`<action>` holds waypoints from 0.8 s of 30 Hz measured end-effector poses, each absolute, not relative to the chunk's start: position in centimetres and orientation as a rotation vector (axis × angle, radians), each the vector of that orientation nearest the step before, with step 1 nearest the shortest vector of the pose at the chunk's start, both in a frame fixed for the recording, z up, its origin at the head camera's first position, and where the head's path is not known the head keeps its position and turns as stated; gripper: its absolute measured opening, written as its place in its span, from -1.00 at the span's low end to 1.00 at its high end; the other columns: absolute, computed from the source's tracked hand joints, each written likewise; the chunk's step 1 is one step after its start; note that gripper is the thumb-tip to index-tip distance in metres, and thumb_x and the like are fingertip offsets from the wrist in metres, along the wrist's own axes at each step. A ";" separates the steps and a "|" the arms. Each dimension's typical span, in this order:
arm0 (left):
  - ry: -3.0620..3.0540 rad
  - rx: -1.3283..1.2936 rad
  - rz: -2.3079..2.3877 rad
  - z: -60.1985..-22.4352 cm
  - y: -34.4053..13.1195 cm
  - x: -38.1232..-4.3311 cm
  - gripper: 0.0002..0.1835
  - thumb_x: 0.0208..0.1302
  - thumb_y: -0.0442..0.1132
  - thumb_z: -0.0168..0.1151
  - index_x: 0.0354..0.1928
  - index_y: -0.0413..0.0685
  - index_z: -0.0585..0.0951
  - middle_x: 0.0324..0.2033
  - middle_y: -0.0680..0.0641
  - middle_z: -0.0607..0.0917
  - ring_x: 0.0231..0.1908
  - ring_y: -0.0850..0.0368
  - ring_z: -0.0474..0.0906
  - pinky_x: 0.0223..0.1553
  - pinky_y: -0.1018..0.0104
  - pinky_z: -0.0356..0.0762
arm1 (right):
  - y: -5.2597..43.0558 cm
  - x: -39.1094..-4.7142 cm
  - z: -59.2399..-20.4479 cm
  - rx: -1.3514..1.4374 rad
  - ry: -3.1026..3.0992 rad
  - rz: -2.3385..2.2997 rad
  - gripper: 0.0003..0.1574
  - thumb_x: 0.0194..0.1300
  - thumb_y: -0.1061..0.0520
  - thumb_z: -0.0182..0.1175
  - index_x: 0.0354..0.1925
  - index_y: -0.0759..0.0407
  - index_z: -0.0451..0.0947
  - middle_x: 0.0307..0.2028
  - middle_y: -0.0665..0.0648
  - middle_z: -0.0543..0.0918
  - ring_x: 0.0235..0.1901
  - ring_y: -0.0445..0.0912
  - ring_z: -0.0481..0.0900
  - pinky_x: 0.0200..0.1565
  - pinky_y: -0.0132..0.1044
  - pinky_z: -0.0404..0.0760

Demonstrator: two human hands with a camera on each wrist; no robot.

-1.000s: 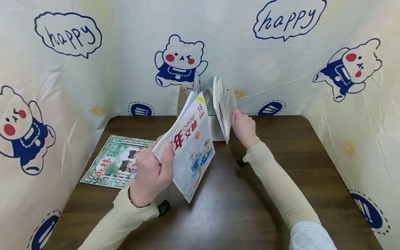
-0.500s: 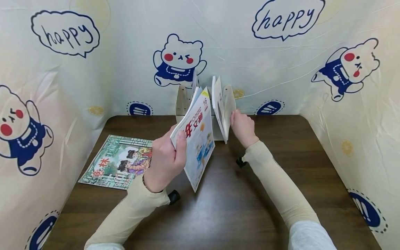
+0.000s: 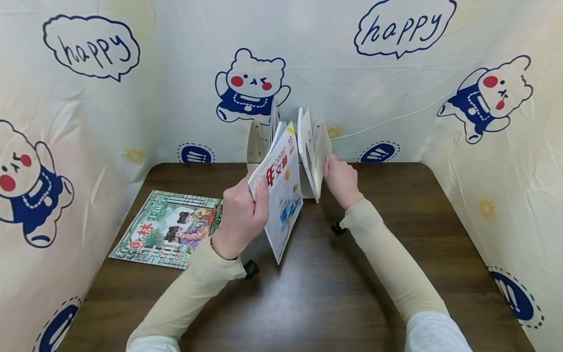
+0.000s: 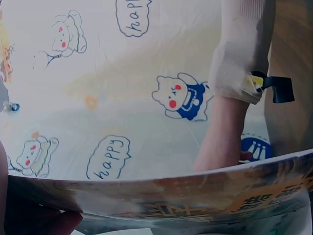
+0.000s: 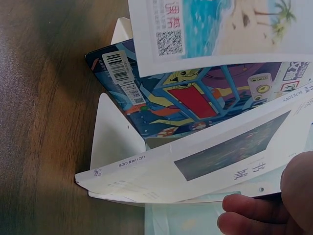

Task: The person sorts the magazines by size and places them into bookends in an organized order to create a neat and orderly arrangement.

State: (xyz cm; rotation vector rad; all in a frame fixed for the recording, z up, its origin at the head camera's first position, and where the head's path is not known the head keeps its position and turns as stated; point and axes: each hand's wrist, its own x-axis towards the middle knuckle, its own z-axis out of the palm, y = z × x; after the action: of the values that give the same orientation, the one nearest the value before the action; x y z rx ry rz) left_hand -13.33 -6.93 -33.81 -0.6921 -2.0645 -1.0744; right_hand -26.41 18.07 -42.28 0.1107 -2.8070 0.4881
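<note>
My left hand (image 3: 241, 215) grips a white magazine (image 3: 287, 195) by its near edge, thumb on the cover with red lettering and a beach picture. It is held upright and tilted, at the front of a white book rack (image 3: 324, 142). With my right hand (image 3: 343, 181) I pinch the rack's right-hand panel; its fingers (image 5: 252, 210) show in the right wrist view. A white book (image 5: 146, 169) leans beside that panel. Left of it in the rack stands a colourful blue magazine (image 5: 195, 95). My left fingers behind the magazine are mostly hidden in the head view.
A green magazine (image 3: 149, 230) with a picture of children lies flat on the left of the brown wooden table (image 3: 352, 303). The rack stands at the table's back edge, against a patterned cloth (image 3: 176, 88) that encloses the back and sides.
My left hand has carried the white magazine forward and right, up to the rack, mostly in the first half second. The right hand stays on the rack's panel.
</note>
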 end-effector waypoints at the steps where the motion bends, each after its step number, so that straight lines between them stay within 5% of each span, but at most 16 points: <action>1: -2.070 -0.684 -1.076 -33.8 -6.9 -13.4 -0.70 0.46 -0.33 0.08 0.04 -0.44 0.59 -0.11 -0.39 0.76 -0.27 -0.26 0.80 -0.44 -0.02 0.74 | 18.0 -26.4 -42.3 0.110 -2.807 0.485 -0.54 0.68 0.02 -0.13 -0.23 0.34 0.47 -0.51 0.33 0.64 -0.50 0.28 0.68 -0.50 0.14 0.62; 16: -1.989 -0.625 -1.123 -35.8 -5.7 -17.2 -0.60 0.52 -0.26 0.04 0.23 -0.38 0.59 -0.01 -0.34 0.68 -0.11 -0.19 0.74 -0.19 -0.10 0.76 | 18.0 -26.3 -42.1 0.107 -2.806 0.483 -0.52 0.69 0.01 -0.17 -0.25 0.33 0.45 -0.54 0.31 0.61 -0.53 0.27 0.66 -0.51 0.13 0.61; 24: -1.884 -0.589 -1.107 -37.6 -5.0 -19.7 -0.59 0.51 -0.31 0.04 0.26 -0.40 0.57 -0.25 -0.32 0.55 -0.29 -0.17 0.64 -0.42 0.01 0.71 | 18.0 -26.3 -42.2 0.105 -2.819 0.489 -0.56 0.68 0.02 -0.12 -0.24 0.32 0.45 -0.54 0.30 0.61 -0.53 0.25 0.66 -0.52 0.10 0.59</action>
State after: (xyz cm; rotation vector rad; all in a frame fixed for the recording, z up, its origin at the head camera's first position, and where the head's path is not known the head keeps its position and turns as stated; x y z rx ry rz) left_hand -19.65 -4.98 -37.58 -0.5894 -1.8842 -1.1066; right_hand -26.33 17.99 -42.22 0.1050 -2.8193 0.4889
